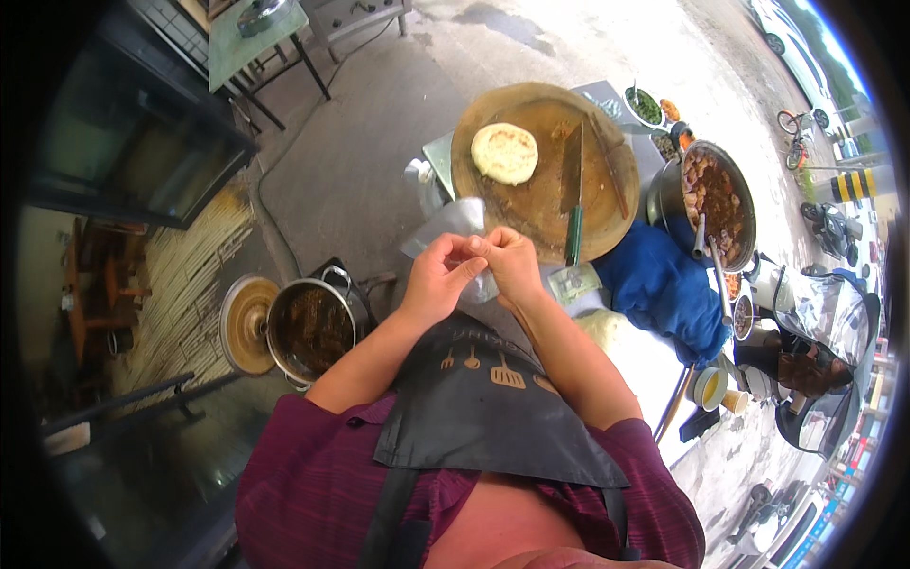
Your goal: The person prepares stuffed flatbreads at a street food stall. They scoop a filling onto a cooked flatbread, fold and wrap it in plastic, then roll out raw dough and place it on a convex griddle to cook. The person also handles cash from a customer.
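Note:
My left hand (442, 274) and my right hand (510, 262) meet in front of my apron, their fingertips pinching a clear plastic bag (455, 217) that hangs above and below them. Just beyond stands a round wooden chopping board (526, 206). On its left part lies a round flatbread (505, 153). A cleaver (573, 178) with a green handle rests on the board, handle towards me, and a thin brown stick or chopstick (611, 171) lies to its right. A banknote (574, 283) lies near my right wrist.
Right of the board are a blue cloth (657, 284), a pot of meat stew (718, 203) with ladles and a bowl of chopped greens (643, 108). Pale dough (604, 331) lies near my right forearm. At left stand a pot of dark liquid (313, 331) and a round lid (249, 325).

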The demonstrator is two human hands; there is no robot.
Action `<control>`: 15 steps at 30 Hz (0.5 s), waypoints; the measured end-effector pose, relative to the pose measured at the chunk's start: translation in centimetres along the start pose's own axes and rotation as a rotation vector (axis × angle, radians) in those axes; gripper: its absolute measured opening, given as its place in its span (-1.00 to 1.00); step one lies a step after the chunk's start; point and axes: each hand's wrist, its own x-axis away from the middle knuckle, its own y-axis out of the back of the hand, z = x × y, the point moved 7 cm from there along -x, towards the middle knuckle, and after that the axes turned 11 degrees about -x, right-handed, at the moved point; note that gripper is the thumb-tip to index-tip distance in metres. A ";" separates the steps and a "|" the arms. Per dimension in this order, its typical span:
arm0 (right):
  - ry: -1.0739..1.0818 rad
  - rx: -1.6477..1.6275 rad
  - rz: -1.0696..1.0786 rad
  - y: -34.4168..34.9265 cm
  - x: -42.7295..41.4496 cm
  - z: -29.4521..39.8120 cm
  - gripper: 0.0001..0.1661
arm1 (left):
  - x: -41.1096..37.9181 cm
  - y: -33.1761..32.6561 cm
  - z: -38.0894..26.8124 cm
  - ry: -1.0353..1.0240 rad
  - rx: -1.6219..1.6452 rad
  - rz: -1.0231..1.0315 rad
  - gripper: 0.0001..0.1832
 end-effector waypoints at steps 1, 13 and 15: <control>-0.003 -0.009 -0.055 -0.1 -0.2 0.8 -0.61 | -1.5 -0.6 -0.6 0.028 0.060 0.024 -0.77; 0.020 -0.622 -0.052 2.2 -4.9 10.5 -0.57 | -9.4 0.8 3.0 0.630 1.270 0.401 -0.75; 0.052 0.129 -0.218 3.8 -8.5 7.5 -0.76 | -7.0 -2.7 -1.6 0.430 1.050 1.041 -0.63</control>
